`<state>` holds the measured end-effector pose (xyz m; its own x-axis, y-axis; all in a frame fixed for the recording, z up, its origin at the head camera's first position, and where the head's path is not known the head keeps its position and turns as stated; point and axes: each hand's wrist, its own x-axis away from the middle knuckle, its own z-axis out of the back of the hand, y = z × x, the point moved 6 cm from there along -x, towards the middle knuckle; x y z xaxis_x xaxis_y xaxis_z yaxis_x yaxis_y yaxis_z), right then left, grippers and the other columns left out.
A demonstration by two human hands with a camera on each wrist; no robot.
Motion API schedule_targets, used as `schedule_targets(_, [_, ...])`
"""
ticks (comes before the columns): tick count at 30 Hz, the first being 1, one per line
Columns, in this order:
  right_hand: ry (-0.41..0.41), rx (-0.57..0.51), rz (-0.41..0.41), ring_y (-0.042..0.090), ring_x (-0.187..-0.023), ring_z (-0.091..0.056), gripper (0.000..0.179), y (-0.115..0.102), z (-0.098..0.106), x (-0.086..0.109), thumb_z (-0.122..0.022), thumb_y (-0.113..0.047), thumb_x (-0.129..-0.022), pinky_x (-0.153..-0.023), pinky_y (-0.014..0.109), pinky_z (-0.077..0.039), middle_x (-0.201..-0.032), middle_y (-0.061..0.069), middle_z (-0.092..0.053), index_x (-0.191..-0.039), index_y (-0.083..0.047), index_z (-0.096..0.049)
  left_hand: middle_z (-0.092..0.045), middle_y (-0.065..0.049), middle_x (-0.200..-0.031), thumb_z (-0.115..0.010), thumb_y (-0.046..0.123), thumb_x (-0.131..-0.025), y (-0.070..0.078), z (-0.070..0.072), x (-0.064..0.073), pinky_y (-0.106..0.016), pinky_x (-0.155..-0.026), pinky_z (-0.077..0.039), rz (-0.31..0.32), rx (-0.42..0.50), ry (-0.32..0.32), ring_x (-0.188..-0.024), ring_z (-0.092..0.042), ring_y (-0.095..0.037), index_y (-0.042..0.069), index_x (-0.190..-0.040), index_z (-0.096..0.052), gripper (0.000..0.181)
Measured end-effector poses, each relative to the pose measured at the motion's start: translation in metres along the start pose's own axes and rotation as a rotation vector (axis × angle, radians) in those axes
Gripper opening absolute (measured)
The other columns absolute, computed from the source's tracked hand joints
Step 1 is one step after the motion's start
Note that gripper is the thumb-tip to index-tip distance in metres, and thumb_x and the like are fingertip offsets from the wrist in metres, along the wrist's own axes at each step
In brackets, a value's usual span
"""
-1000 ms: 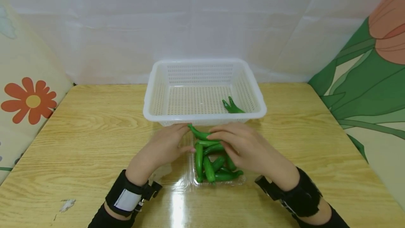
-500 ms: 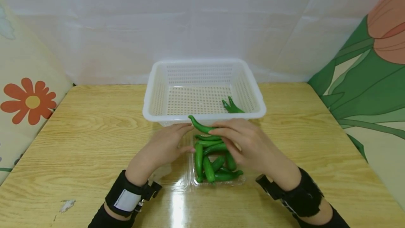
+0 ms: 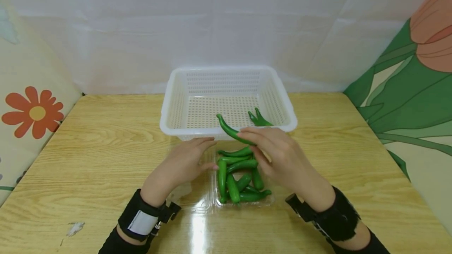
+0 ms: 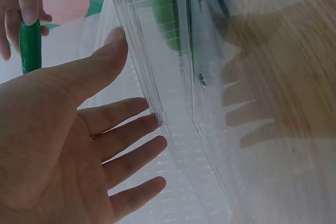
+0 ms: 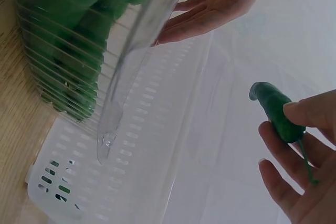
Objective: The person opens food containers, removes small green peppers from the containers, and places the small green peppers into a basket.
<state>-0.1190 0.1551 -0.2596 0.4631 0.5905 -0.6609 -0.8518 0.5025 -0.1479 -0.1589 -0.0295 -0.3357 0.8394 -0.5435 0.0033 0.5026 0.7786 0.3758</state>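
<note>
My right hand [image 3: 279,154] pinches a long green chili pepper [image 3: 228,129] between thumb and fingers. In the head view, the pepper overlaps the front rim of the white basket [image 3: 188,131]. In the right wrist view the held pepper [image 5: 278,111] shows its thin stem. My left hand [image 3: 187,160] has its fingers spread, with fingertips at the edge of a clear plastic clamshell box [image 5: 113,114]. Several green chili peppers [image 3: 233,189] lie inside this box. A couple of peppers [image 3: 260,120] rest at the basket's front right.
The basket stands behind the box, near the white backdrop [image 3: 226,22]. The box's clear lid [image 3: 201,205] lies folded out to the left on the wooden table [image 3: 106,140]. Flower-patterned panels [image 3: 399,101] border the table on both sides.
My right hand has lifted the chili pepper from the box, up and slightly right, to the basket's front rim. My left hand has stayed at the box.
</note>
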Motion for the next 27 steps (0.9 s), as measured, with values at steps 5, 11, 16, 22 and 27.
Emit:
schedule_targets(5, [0.041,0.036,-0.015,0.031,-0.105,-0.066,0.036,0.005,0.001,0.0,-0.067,0.006,-0.083,-0.091,0.042,-0.055,-0.118,0.014,-0.068,-0.118,0.0,-0.068,-0.045,-0.009,-0.151,-0.072,0.046,-0.088,-0.001,0.0,-0.001,-0.046,-0.113,-0.036,0.007,-0.005,-0.002,-0.137,-0.043,-0.029,0.007,-0.145,-0.05,0.073])
schedule_targets(11, [0.084,0.126,-0.072,0.033,-0.101,-0.067,0.037,0.014,0.005,0.002,-0.068,0.011,-0.081,-0.086,0.045,-0.057,-0.117,0.016,-0.069,-0.117,0.001,-0.067,-0.045,-0.008,-0.151,-0.071,0.047,-0.088,-0.001,0.0,-0.001,-0.045,-0.114,-0.035,0.009,-0.007,-0.009,-0.137,-0.043,-0.029,0.008,-0.145,-0.049,0.073])
schedule_targets(16, [0.102,0.145,-0.131,0.034,-0.099,-0.067,0.044,0.021,0.008,0.004,-0.073,0.016,-0.076,-0.084,0.048,-0.057,-0.116,0.017,-0.069,-0.117,0.0,-0.066,-0.044,-0.008,-0.151,-0.072,0.047,-0.087,-0.001,-0.001,0.0,-0.044,-0.114,-0.034,0.009,-0.003,-0.009,-0.138,-0.042,-0.029,0.007,-0.145,-0.049,0.074])
schedule_targets(22, [0.104,0.189,-0.172,0.033,-0.097,-0.068,0.047,0.026,0.009,0.005,-0.075,0.017,-0.075,-0.079,0.046,-0.058,-0.117,0.017,-0.068,-0.117,0.0,-0.065,-0.044,-0.008,-0.152,-0.071,0.047,-0.088,-0.001,-0.001,0.0,-0.044,-0.114,-0.034,0.014,-0.01,-0.011,-0.138,-0.042,-0.028,0.008,-0.146,-0.048,0.074])
schedule_targets(27, [0.107,0.2,-0.206,0.032,-0.092,-0.069,0.048,0.032,0.01,0.007,-0.077,0.015,-0.075,-0.072,0.043,-0.06,-0.114,0.017,-0.068,-0.119,0.002,-0.063,-0.044,-0.008,-0.152,-0.071,0.047,-0.088,-0.001,-0.001,0.0,-0.044,-0.115,-0.034,0.012,-0.007,-0.012,-0.138,-0.042,-0.028,0.008,-0.146,-0.048,0.074])
